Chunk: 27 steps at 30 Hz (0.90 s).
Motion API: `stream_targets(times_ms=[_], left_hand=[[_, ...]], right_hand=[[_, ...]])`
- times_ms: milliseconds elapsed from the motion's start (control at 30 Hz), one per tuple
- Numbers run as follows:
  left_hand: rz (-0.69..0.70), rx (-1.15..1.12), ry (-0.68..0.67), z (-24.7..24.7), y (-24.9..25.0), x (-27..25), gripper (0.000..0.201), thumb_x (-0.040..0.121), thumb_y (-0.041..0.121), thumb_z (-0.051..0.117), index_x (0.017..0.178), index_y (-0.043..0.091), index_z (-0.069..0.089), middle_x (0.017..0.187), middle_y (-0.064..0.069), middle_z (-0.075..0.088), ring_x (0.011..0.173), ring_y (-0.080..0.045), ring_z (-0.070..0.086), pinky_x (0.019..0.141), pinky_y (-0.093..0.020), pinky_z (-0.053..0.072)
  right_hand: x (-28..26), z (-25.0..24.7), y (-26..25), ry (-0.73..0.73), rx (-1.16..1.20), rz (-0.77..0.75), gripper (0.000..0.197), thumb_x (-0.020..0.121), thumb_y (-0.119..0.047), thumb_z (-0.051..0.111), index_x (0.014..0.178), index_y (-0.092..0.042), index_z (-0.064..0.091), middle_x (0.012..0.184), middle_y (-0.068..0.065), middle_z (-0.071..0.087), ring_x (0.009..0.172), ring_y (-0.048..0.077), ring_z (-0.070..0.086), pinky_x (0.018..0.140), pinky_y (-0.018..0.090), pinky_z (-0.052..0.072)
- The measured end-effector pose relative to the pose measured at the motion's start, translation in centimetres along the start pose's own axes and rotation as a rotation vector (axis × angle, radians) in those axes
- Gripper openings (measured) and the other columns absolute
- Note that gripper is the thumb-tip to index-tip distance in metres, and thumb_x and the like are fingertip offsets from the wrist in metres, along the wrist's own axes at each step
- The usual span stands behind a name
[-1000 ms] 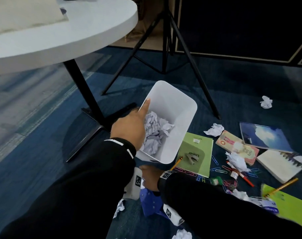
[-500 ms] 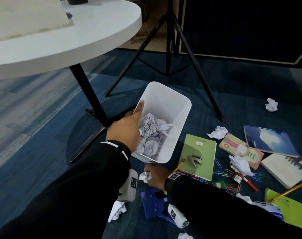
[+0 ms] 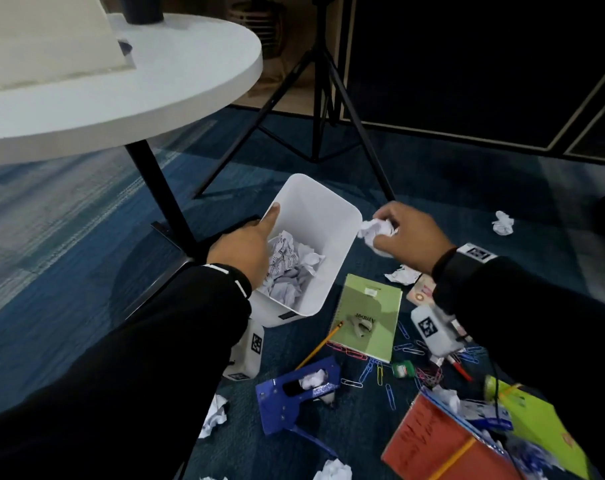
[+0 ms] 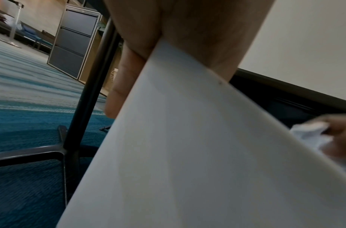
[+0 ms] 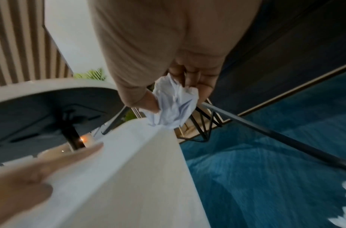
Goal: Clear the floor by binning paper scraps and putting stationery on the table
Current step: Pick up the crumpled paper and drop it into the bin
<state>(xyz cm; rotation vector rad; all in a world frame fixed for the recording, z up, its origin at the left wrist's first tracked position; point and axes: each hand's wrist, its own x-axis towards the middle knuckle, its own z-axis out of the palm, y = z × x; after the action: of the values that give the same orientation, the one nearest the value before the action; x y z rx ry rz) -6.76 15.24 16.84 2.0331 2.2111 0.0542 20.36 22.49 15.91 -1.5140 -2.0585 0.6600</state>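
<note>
A white bin (image 3: 332,216) stands tilted on the blue carpet with several crumpled papers (image 3: 290,271) inside. My left hand (image 3: 245,247) grips its left rim, thumb over the edge; in the left wrist view the fingers (image 4: 125,86) lie along the outer wall of the bin (image 4: 187,154). My right hand (image 3: 405,233) pinches a crumpled paper ball (image 3: 377,228) just beside the bin's right rim. The right wrist view shows that paper ball (image 5: 174,104) between thumb and fingers, right above the bin's edge (image 5: 148,162).
A round white table (image 3: 176,81) stands at the left on a black leg (image 3: 159,192), a tripod (image 3: 322,109) behind the bin. Loose on the floor: green notebook (image 3: 370,317), blue stapler (image 3: 297,393), pencil (image 3: 318,346), paper clips (image 3: 380,372), orange notebook (image 3: 429,441), paper scraps (image 3: 503,221).
My right hand has risen from the floor near the stapler, holding a paper ball, and moved up to the bin's right rim. The left hand kept its grip on the bin.
</note>
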Motion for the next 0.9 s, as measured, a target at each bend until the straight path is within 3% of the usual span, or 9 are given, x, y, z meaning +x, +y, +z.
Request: stream_targets(times_ms=[167,233,300,367,500,600,667,767,900], left_hand=[[-0.016,-0.064,-0.044,-0.4,-0.8,-1.2,0.097,0.08,-0.003,0.041,0.15,0.046,-0.006,0.147,-0.001,0.042,0.11,-0.032,0.059,0.088,-0.042,0.051],[-0.044,-0.091,-0.05,-0.5,-1.4,-1.8,0.098,0.079,-0.004,0.04,0.15,0.046,-0.005,0.152,0.002,0.037,0.115,-0.032,0.057,0.092,-0.042,0.05],[-0.057,-0.109,-0.059,-0.5,-2.1,-2.4,0.098,0.079,-0.004,0.041,0.151,0.045,-0.004,0.155,0.003,0.033,0.12,-0.031,0.055,0.096,-0.042,0.048],[-0.067,-0.123,-0.063,-0.7,-2.7,-3.2,0.098,0.079,-0.005,0.042,0.151,0.043,-0.003,0.156,0.004,0.031,0.121,-0.03,0.054,0.097,-0.04,0.048],[-0.134,-0.133,-0.083,-1.2,-4.8,-5.6,0.095,0.082,-0.005,0.039,0.151,0.044,-0.004,0.15,-0.003,0.041,0.114,-0.031,0.057,0.091,-0.038,0.048],[-0.226,-0.159,-0.113,-1.4,-7.4,-7.5,0.096,0.083,-0.003,0.038,0.148,0.051,-0.007,0.128,-0.015,0.056,0.097,-0.031,0.059,0.079,-0.035,0.047],[-0.266,-0.187,-0.116,-1.3,-8.9,-8.9,0.097,0.082,-0.004,0.037,0.146,0.054,-0.008,0.122,-0.014,0.058,0.091,-0.028,0.058,0.075,-0.033,0.045],[-0.283,-0.176,-0.074,-1.2,-10.9,-10.8,0.096,0.082,-0.005,0.036,0.148,0.052,-0.005,0.133,-0.012,0.052,0.106,-0.03,0.057,0.084,-0.036,0.046],[-0.307,-0.191,-0.036,-1.3,-13.2,-13.0,0.093,0.083,-0.006,0.035,0.15,0.048,-0.002,0.136,-0.009,0.051,0.102,-0.029,0.055,0.082,-0.035,0.046]], right_hand=[[0.0,-2.2,-4.5,0.039,0.07,-0.084,0.029,0.074,-0.021,0.071,0.102,-0.021,0.062,0.094,-0.007,0.065,0.083,0.012,0.06,0.075,0.026,0.049],[0.0,-1.0,-6.0,-0.078,0.097,-0.135,0.044,0.077,-0.025,0.075,0.118,-0.024,0.06,0.108,-0.01,0.065,0.092,0.008,0.061,0.085,0.027,0.052],[-0.3,0.9,-7.1,-0.256,0.096,-0.151,0.065,0.08,-0.037,0.075,0.137,-0.029,0.048,0.127,-0.013,0.055,0.109,0.005,0.056,0.094,0.027,0.049],[-0.4,2.6,-7.5,-0.308,0.051,-0.172,0.064,0.084,-0.043,0.07,0.141,-0.029,0.045,0.137,-0.01,0.05,0.118,0.007,0.052,0.099,0.029,0.046],[-1.5,4.7,-7.4,-0.118,0.096,-0.208,0.027,0.087,-0.026,0.066,0.113,-0.022,0.062,0.113,-0.006,0.058,0.098,0.009,0.06,0.086,0.024,0.048],[-3.3,6.7,-6.6,-0.043,0.111,-0.2,0.005,0.085,-0.017,0.065,0.089,-0.019,0.061,0.091,-0.004,0.06,0.081,0.011,0.058,0.077,0.022,0.044],[-4.6,8.8,-5.9,-0.122,0.099,-0.163,0.008,0.085,-0.016,0.066,0.085,-0.021,0.06,0.087,-0.003,0.062,0.079,0.011,0.058,0.075,0.022,0.044],[-6.5,12.7,-4.9,-0.294,0.094,-0.123,0.009,0.084,-0.016,0.067,0.086,-0.023,0.061,0.086,-0.003,0.066,0.081,0.012,0.062,0.077,0.024,0.047],[-8.2,17.3,-4.2,-0.497,0.014,-0.105,0.015,0.083,-0.015,0.066,0.098,-0.018,0.065,0.09,-0.005,0.066,0.084,0.012,0.062,0.073,0.016,0.042]])
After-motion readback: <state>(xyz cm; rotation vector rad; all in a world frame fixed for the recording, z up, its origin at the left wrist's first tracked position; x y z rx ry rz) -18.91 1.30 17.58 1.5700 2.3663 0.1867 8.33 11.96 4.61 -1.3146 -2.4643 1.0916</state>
